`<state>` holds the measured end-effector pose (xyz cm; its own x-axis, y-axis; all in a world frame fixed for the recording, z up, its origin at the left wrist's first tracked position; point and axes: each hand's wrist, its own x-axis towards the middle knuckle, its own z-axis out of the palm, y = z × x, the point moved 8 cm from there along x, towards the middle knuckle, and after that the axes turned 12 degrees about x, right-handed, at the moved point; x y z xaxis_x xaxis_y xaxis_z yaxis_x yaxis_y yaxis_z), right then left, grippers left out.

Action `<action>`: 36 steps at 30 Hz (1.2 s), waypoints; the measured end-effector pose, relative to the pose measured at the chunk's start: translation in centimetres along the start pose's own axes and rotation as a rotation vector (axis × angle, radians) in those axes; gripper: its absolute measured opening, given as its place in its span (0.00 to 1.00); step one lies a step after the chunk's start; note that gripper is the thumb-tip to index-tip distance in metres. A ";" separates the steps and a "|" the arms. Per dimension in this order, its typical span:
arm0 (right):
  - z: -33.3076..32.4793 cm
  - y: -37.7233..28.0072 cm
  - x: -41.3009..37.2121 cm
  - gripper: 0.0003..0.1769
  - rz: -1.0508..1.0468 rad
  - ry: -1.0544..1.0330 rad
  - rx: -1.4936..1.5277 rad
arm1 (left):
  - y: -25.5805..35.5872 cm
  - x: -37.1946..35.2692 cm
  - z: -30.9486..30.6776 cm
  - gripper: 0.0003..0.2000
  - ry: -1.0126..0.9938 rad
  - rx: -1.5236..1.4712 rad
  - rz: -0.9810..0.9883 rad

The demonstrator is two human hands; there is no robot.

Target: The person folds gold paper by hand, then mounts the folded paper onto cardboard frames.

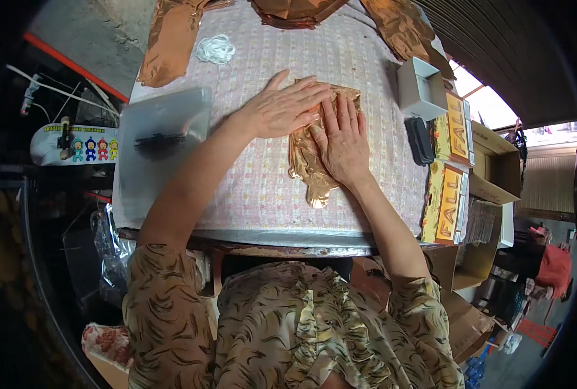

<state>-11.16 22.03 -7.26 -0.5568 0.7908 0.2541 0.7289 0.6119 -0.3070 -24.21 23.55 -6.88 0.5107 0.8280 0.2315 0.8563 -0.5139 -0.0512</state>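
Note:
A flat, folded copper-coloured foil balloon (309, 160) lies on the cloth-covered table in front of me, with a narrow tab at its near end. My left hand (284, 107) rests flat across its upper left part, fingers stretched out to the right and thumb apart. Lower and to the right, my right hand (344, 142) presses flat on the foil, its fingers pointing away from me. The left fingertips lie close to the right hand's fingers. Both hands are open, and parts of the foil are hidden beneath them.
More copper foil pieces (168, 48) lie along the far edge. A bundle of white string (215, 50) and a translucent plastic sheet or bag (165, 188) are on the left. To the right stand a white box (418, 91), a black case (420, 141) and printed FALL packages (449, 202).

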 end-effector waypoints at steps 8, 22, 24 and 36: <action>-1.0 -0.4 -2.0 0.41 -0.080 -0.046 0.061 | 0.5 0.2 -0.7 0.30 -0.058 -0.011 0.041; -6.5 6.7 -2.5 0.22 -0.208 0.008 0.463 | 0.8 0.5 -0.7 0.31 -0.189 0.011 0.027; -6.4 6.8 -2.8 0.22 -0.214 0.021 0.438 | 0.7 0.6 -0.7 0.32 -0.189 -0.013 0.022; -6.5 6.6 -3.2 0.23 -0.207 0.049 0.383 | 2.1 -4.0 -7.4 0.18 0.058 -0.160 0.153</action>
<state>-1.98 23.39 -4.14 -0.6490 0.6551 0.3868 0.3984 0.7258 -0.5608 -25.03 17.52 -0.70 0.6243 0.7257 0.2890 0.7439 -0.6653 0.0635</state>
